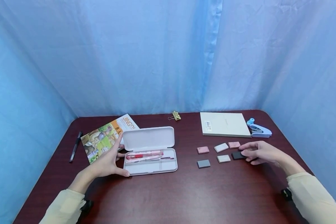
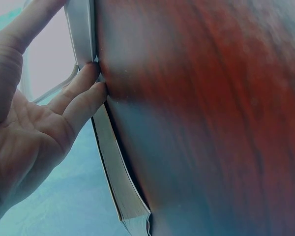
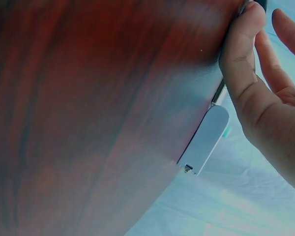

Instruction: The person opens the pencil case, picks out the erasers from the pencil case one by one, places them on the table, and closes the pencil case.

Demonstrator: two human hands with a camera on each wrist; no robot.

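An open white pencil case (image 1: 154, 168) with several pens (image 1: 145, 155) in it lies left of centre. My left hand (image 1: 109, 160) spreads along its left end, thumb at the front corner and index finger beside the raised lid (image 1: 149, 138). In the left wrist view, two fingertips (image 2: 91, 73) touch the case's edge. On the right, my right hand (image 1: 264, 154) pinches a black eraser (image 1: 236, 155) at its right end, low over the table. Beside it are a beige eraser (image 1: 223, 159), a grey one (image 1: 203, 164), a white one (image 1: 221, 147) and two pink erasers (image 1: 203, 150).
Partly behind the case lies a colourful booklet (image 1: 103, 137), with a black pen (image 1: 75, 147) to its left. A gold binder clip (image 1: 175, 115) sits at the back edge. Back right are a cream notebook (image 1: 225, 124) and a pale stapler (image 1: 260, 131). Blue curtains (image 1: 156, 62) surround the table.
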